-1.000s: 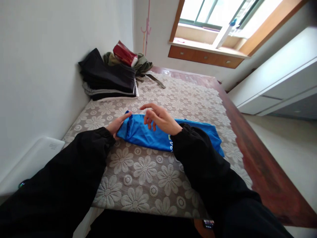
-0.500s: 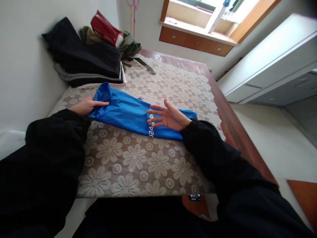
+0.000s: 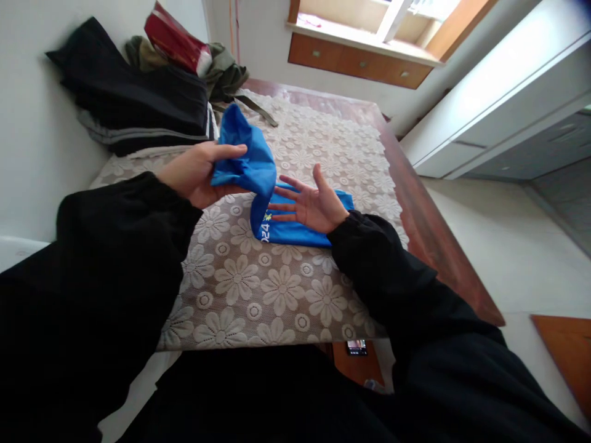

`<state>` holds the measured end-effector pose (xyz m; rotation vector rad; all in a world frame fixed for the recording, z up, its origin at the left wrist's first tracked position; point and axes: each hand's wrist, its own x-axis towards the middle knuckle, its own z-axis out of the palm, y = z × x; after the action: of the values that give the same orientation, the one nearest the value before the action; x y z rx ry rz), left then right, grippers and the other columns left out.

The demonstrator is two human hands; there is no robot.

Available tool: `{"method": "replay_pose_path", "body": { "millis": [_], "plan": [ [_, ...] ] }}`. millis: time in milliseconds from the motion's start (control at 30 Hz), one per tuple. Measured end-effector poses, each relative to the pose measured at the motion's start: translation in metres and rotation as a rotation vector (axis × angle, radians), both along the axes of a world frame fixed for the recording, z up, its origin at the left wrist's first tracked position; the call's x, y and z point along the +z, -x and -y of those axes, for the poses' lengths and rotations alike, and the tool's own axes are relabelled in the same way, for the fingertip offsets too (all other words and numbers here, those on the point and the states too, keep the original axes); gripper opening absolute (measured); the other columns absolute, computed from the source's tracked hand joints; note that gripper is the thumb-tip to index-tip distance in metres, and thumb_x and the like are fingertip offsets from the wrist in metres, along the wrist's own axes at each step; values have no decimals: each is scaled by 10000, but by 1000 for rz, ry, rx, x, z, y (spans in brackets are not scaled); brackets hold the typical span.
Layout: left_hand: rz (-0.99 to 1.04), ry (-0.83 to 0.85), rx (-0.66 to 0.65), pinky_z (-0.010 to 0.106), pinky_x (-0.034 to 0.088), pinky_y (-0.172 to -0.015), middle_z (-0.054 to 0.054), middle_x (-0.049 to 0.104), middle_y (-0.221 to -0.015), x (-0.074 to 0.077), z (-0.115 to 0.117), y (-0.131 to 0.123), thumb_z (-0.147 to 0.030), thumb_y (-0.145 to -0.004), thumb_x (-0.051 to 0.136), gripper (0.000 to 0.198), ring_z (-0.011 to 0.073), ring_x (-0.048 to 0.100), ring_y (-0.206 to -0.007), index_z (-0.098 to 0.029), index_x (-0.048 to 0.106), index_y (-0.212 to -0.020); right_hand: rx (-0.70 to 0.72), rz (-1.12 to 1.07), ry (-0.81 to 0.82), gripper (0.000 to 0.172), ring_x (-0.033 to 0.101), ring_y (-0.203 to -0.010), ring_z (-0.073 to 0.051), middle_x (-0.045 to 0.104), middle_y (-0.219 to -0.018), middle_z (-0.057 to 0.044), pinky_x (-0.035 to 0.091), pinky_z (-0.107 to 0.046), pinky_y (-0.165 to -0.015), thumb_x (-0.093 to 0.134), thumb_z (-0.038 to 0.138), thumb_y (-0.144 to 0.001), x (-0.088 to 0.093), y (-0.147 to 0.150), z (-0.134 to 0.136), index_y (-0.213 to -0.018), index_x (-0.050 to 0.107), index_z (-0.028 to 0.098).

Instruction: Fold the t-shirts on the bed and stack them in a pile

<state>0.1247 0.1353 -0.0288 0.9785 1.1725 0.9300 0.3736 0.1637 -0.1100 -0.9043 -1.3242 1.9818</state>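
Note:
A blue T-shirt (image 3: 295,235), folded into a long strip with white and yellow print, lies across the patterned tablecloth. Its left end is raised and bends over toward the right. My left hand (image 3: 205,169) grips that lifted end, thumb on top and fingers underneath. Over the right part of the strip is my right hand (image 3: 314,204), palm turned to the left, fingers spread, holding nothing. Whether its lower edge touches the cloth I cannot tell.
Folded dark clothes (image 3: 143,101) are stacked at the back left against the wall. Behind them sit a red glossy package (image 3: 175,38) and an olive-green bag (image 3: 224,71). The flower-patterned tablecloth (image 3: 281,289) covers the wooden table (image 3: 443,264). A phone (image 3: 356,347) shows below the near edge.
My left hand has lifted the left end of the blue T-shirt off the table and carried it to the right. My right hand stays spread over the strip.

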Motion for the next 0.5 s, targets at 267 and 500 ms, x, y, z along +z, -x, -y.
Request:
{"method": "replay_pose_path", "body": {
  "millis": [267,500],
  "plan": [
    [293,-79,-476,615,592,-1142,153,679,-1474,-4,2,-69,-481,-1032,606,521,407,660,-1371,-155,638,-1437,-152,-69,65,741,745,-1007,-305,803,-1082,-116,634,-468,-848,503,875,-931,18,-44,10,-1253,722,245],
    [59,-359,-369,583,509,-1221,174,607,-1588,-54,-4,-59,-552,-969,737,606,384,629,-1409,-186,666,-1447,-282,36,101,441,791,-1050,-302,825,-1093,-114,658,-436,-852,706,558,-881,-11,-68,11,-1145,770,211]
  ]
}}
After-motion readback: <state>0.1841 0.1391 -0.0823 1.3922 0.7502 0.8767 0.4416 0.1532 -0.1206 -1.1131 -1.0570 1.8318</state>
